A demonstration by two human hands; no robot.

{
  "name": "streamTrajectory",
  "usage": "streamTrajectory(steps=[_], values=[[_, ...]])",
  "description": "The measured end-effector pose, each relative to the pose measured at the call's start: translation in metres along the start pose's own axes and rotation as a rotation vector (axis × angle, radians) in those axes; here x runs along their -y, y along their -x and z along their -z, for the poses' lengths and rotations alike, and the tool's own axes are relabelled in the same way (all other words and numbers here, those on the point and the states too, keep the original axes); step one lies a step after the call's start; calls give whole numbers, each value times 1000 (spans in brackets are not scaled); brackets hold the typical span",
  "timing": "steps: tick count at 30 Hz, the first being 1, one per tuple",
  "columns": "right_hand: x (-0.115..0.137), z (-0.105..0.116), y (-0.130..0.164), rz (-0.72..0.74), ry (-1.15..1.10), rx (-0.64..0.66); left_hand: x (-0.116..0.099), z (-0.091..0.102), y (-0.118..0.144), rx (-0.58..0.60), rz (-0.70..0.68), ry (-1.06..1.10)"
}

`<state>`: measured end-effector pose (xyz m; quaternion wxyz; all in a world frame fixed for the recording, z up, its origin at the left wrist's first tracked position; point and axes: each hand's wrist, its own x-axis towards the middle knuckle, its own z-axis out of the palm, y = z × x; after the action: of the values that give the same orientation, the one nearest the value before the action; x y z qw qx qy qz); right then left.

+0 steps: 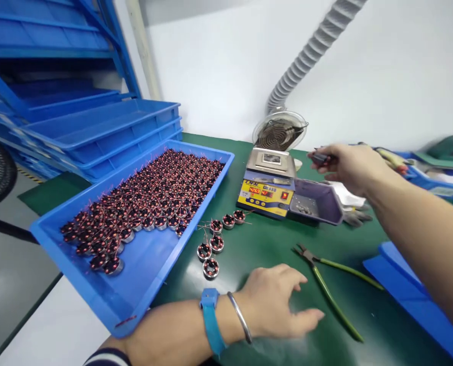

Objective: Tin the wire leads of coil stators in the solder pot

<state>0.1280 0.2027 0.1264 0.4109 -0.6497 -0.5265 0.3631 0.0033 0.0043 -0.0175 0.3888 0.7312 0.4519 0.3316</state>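
My left hand [274, 303], with a blue strap and a silver bangle at its wrist, is over the green table, thumb and fingers apart and nothing between them. To its right lie cutting pliers [309, 255] with long green handles, jaws apart. My right hand [346, 165] is raised right of the solder pot [266, 195], fingers closed on a small dark part [321, 158] with a reddish tint; blur hides its exact kind. Several wound motor stators [211, 268] with black tops, copper coils and loose wire ends stand on the table beyond my left hand.
A blue tray [146, 277] packed with similar stators is at the left, beside stacked blue trays [108, 127]. A purple bin [331, 201] adjoins the solder pot; a ribbed duct [314, 51] rises behind. Gloves [358, 217] and a blue bin [420, 295] are at the right.
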Motion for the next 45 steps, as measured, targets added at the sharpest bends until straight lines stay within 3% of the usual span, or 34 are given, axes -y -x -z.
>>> streamTrajectory(steps=[4, 8, 17, 30, 38, 45], values=[[27, -29, -43, -85, 79, 18, -2, 7, -2, 120, 27, -208], [36, -50, -63, -128, 138, 60, -8, 13, -3, 203, 44, -278], [38, -73, -85, -150, 234, 41, -14, 20, -3, 191, 82, -318], [20, -77, -101, -149, 308, 34, -18, 29, -6, 108, 161, -417], [21, -78, -102, -164, 271, 41, -21, 39, -10, -2, 261, -638], [33, -69, -93, -160, 176, 46, -23, 47, -13, 19, 340, -710]])
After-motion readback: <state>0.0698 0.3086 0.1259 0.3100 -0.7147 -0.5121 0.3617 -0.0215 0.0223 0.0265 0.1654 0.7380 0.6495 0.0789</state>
